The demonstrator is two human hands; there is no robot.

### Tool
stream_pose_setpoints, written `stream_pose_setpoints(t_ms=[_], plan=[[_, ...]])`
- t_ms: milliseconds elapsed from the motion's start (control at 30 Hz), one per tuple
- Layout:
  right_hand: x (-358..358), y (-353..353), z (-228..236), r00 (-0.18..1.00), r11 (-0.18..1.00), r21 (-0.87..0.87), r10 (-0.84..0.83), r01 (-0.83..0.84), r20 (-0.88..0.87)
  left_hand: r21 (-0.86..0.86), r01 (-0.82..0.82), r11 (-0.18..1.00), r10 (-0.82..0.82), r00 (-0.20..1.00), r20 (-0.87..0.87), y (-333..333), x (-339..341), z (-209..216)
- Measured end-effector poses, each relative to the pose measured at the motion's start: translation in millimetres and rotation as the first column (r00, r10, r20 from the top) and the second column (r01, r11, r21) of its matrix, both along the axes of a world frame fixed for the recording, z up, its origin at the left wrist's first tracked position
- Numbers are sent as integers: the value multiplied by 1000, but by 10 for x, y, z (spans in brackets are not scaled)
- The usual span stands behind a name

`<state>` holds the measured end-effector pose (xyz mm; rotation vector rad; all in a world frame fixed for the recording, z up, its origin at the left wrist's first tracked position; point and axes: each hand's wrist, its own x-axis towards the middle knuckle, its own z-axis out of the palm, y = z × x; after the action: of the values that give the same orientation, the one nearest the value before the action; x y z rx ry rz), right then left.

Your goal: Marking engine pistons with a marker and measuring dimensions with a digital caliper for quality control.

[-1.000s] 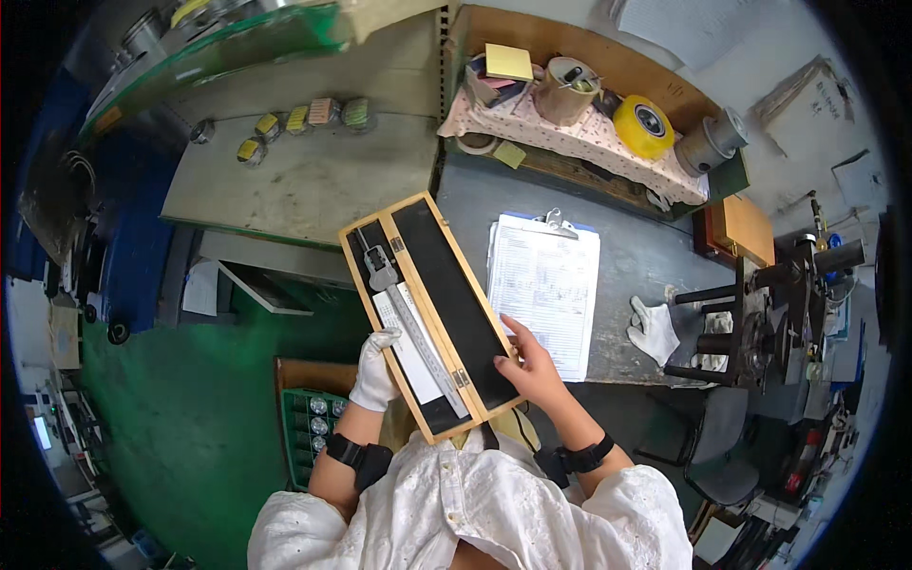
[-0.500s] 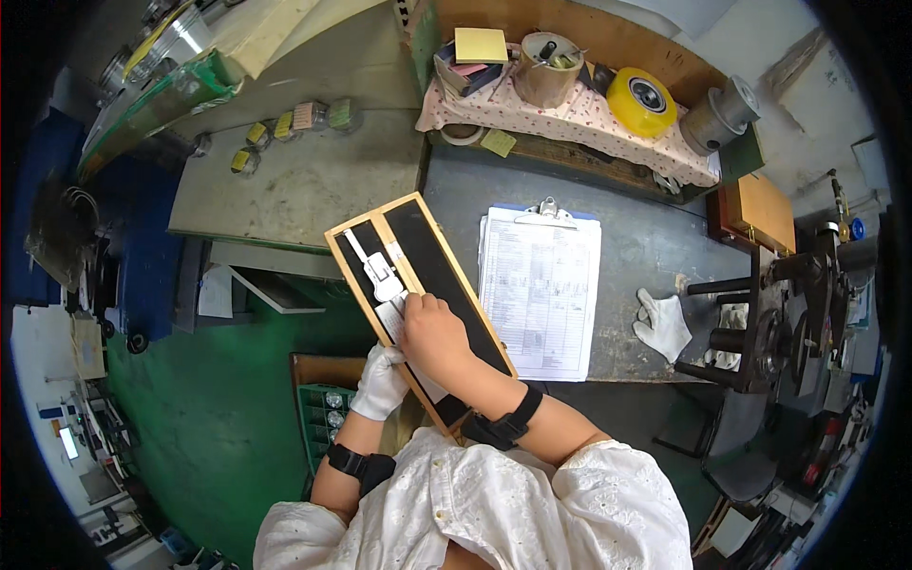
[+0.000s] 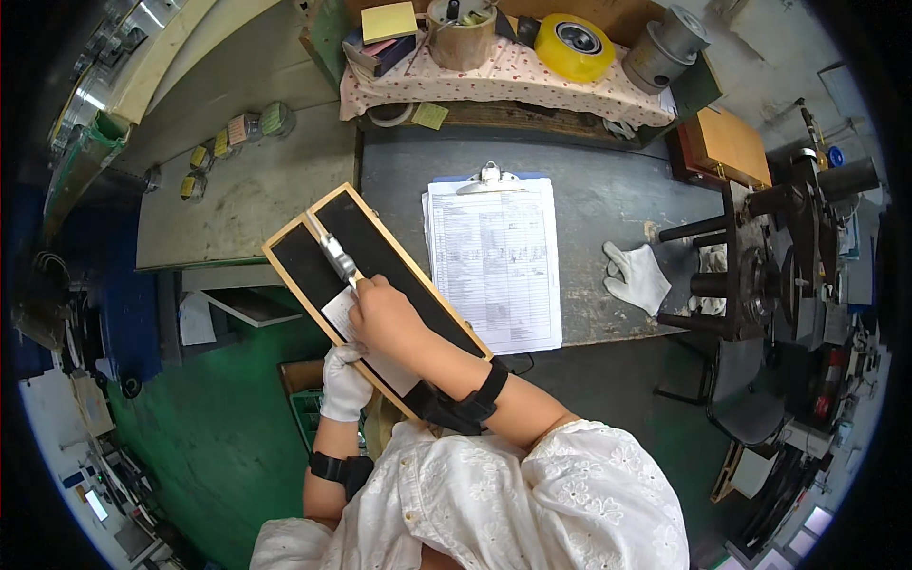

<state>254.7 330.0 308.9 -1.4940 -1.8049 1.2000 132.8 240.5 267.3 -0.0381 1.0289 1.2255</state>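
Note:
A long wooden case with a black lining lies tilted in front of me, over the near left edge of the desk. My left hand, in a white glove, holds the case by its near left edge, its fingers partly hidden. Bare, my right hand reaches over the case with its fingers closed round the lower part of a caliper. The caliper is turned on edge, jaws pointing away from me, over the middle divider. Under my right hand a white paper lies in the left compartment.
Right of the case, a clipboard with printed sheets lies on the grey desk. Farther right are a white glove and a dark metal stand. A shelf behind bears a yellow tape roll.
My right hand has lifted the caliper from its flat place in the left compartment, turning it on edge toward the divider. My left hand keeps its hold. The whole view has shifted.

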Motion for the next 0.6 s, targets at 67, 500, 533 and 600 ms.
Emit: stream_pose_setpoints(t_ms=[67,500,533,600], plan=[[67,4,-33,994,995,93,-18,28,-110,129,34,991,-46,995,86,-91,-221,-306],[1257,-364,204,992,993,65,102,-97,-80,-25,39,999,-40,997,-64,217,-397,-478],[1349,-420,139,993,994,61,96,-92,-74,-88,64,994,-73,993,-96,342,-297,-373],[1476,-531,89,998,998,-12,59,-59,26,-100,63,993,-80,981,-178,450,-225,-309]])
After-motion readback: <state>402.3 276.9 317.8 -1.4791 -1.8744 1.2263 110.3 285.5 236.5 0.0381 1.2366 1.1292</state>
